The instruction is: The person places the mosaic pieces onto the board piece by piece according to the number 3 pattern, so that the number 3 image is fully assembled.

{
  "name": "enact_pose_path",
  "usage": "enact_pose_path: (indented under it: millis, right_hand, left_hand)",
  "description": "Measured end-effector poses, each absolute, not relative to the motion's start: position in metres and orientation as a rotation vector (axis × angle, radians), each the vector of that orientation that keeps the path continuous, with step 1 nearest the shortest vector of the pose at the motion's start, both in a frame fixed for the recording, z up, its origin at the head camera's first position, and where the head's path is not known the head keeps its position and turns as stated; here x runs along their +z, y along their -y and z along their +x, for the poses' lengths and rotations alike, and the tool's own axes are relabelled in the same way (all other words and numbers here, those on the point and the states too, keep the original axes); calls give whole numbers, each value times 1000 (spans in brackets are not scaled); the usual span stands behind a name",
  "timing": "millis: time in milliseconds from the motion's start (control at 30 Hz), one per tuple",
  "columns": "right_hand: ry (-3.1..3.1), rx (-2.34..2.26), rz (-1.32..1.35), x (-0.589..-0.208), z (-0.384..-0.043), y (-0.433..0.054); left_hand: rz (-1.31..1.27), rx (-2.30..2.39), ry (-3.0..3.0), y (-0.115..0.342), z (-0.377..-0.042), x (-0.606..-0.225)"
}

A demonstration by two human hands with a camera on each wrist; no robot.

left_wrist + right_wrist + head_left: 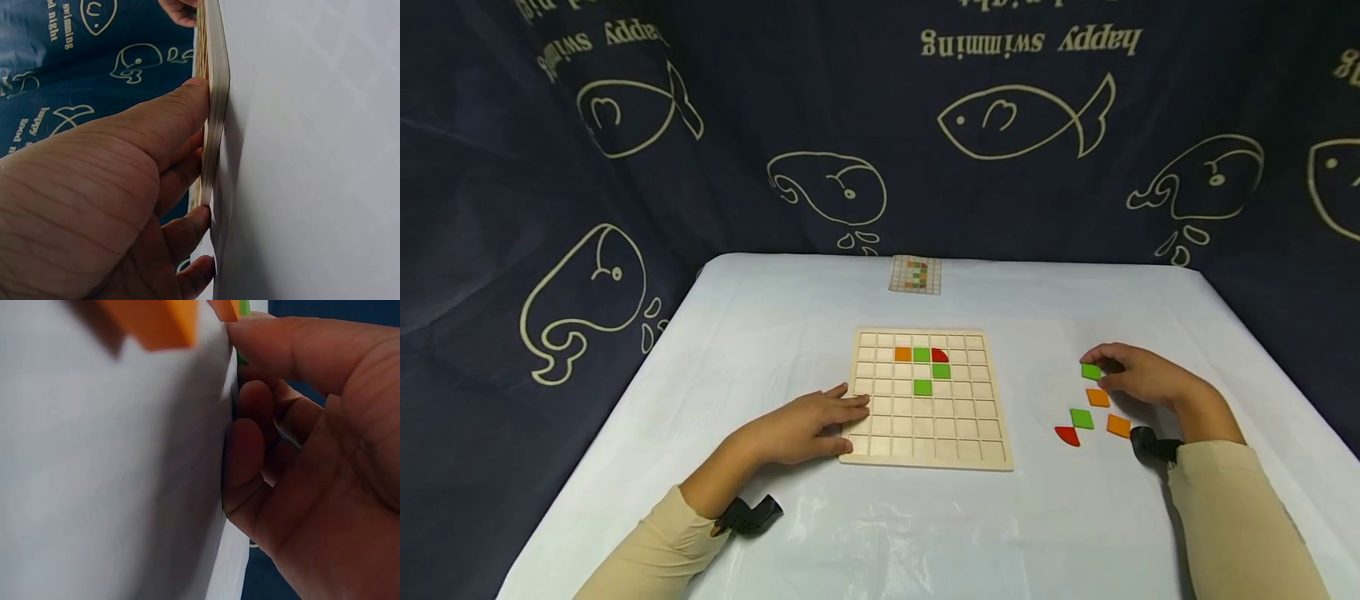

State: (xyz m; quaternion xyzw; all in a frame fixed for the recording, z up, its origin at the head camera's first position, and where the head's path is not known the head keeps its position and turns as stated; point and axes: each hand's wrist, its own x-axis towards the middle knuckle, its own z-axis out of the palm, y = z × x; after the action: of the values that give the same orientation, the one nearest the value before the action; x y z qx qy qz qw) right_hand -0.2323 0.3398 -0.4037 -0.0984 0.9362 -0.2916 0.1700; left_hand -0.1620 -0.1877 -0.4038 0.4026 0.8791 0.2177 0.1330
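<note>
My left hand (805, 425) rests with relaxed, spread fingers on the left edge of a wooden grid board (925, 452). In the left wrist view its thumb lies along the board's edge (219, 75). On the board sit an orange tile (902, 354), a red quarter-round tile (938, 356) and several green tiles (922, 387). Off to the right, my right hand (1142, 379) pinches a green square tile (1091, 372) between thumb and index finger, at the table surface. The right wrist view shows its other fingers (244, 450) curled against the table, with the green tile mostly hidden by the thumb.
Loose tiles lie near the right hand: an orange one (1097, 397), another orange one (1118, 426), a green one (1081, 418) and a red quarter-round (1067, 436). A small pattern card (915, 275) lies at the far edge of the white table (760, 333), before a dark curtain (850, 100).
</note>
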Motion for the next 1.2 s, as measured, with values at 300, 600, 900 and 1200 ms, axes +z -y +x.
enact_pose_path:
  millis: [300,600,900,1200]
  right_hand:
    - [-2657,-841,-292,-399,-232,-343]
    - [-2633,-863,-260,-400,-233,-343]
    - [-2629,-859,-233,-396,-233,-341]
    - [-2659,-865,-303,-386,-229,-337]
  left_hand:
    - [1199,622,-2552,184,-164,-404]
    - [1174,631,-2550,187,-163,-405]
    - [1178,633,-2549,189,-164,-405]
    - [1182,647,-2546,188,-162,-404]
